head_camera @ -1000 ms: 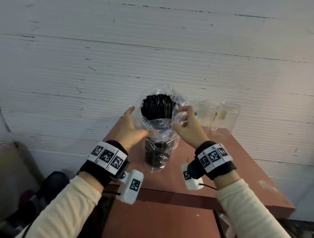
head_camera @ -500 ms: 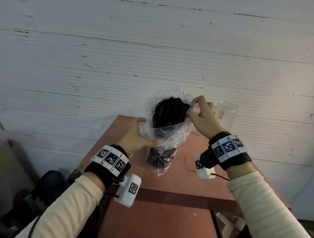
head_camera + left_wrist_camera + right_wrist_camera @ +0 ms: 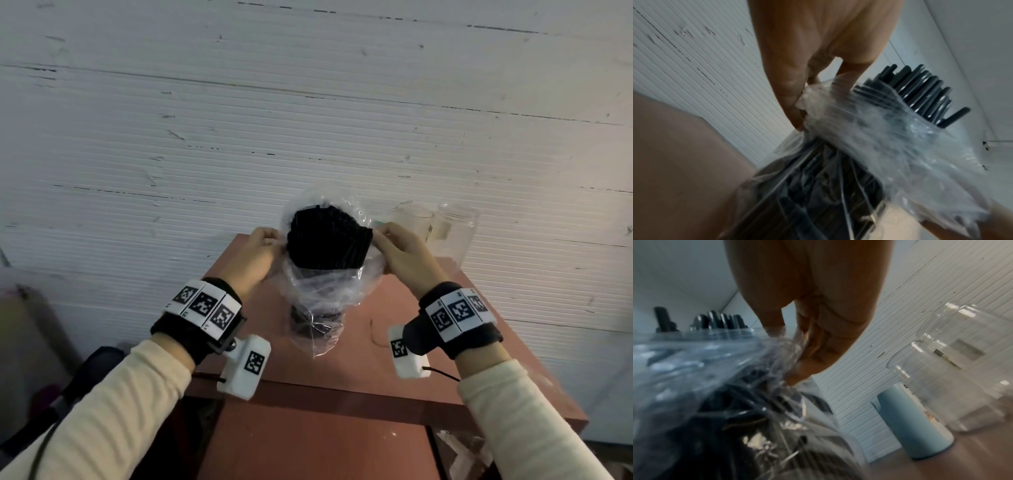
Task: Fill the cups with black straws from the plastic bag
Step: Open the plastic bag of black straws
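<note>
Gripping the clear plastic bag [image 3: 323, 291] at its rolled-down mouth, the left hand [image 3: 251, 258] pinches the film on one side and the right hand [image 3: 404, 255] pinches it on the opposite side. The bag stands upright between the hands, its lower end on the red-brown worktop [image 3: 394, 356]. The bundle of black straws [image 3: 327, 240] stands in the bag; the upper ends protrude above the gathered film, level with the fingertips. In the left wrist view, the thumb and fingers [image 3: 795, 104] close on a fold of film. Two clear cups [image 3: 435, 226] stand just beyond the right hand, side by side, against the white wall [image 3: 308, 120]. A pale blue cylinder [image 3: 918, 423] stands on the worktop beside the cups.
</note>
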`<action>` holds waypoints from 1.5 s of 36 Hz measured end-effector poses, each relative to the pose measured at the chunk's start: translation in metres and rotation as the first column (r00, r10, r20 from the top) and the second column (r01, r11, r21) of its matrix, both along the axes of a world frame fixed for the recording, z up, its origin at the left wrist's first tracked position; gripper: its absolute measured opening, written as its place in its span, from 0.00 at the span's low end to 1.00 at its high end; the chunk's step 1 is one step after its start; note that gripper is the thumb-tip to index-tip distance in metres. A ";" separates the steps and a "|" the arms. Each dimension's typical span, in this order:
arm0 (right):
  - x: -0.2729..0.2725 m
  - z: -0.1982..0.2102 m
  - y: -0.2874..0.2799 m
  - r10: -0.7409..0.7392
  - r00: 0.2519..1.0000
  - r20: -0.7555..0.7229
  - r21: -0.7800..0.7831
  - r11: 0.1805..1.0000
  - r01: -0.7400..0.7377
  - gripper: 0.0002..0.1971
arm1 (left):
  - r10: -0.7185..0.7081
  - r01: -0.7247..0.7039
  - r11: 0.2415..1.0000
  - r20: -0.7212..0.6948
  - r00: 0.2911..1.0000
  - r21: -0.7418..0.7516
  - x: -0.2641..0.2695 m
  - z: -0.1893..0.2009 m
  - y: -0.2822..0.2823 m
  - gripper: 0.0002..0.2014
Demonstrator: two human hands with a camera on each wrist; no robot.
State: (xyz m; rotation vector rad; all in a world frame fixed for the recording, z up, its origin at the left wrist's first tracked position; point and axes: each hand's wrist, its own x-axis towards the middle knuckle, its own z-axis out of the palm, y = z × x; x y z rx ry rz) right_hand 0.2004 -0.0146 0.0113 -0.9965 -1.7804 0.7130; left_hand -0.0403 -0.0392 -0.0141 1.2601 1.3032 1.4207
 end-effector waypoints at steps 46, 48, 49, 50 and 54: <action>0.005 0.020 0.004 0.127 0.958 0.258 0.110 0.981 -0.160 0.12 | -0.041 0.156 0.944 -0.369 0.928 0.289 -0.004 0.023 -0.006 0.16; 0.002 0.024 0.008 0.110 0.957 0.269 0.111 0.983 -0.144 0.10 | -0.059 0.167 0.955 -0.395 0.917 0.244 -0.004 0.021 -0.004 0.16; 0.000 0.026 0.012 0.105 0.957 0.269 0.106 0.985 -0.138 0.07 | -0.056 0.164 0.958 -0.410 0.910 0.233 -0.003 0.020 -0.003 0.17; -0.002 0.027 0.014 0.110 0.960 0.257 0.090 0.986 -0.138 0.04 | -0.043 0.149 0.962 -0.416 0.908 0.227 -0.003 0.020 -0.003 0.17; -0.006 0.030 0.028 0.119 0.960 0.254 0.071 0.987 -0.141 0.06 | -0.056 0.131 0.974 -0.368 0.928 0.182 -0.001 0.020 0.001 0.17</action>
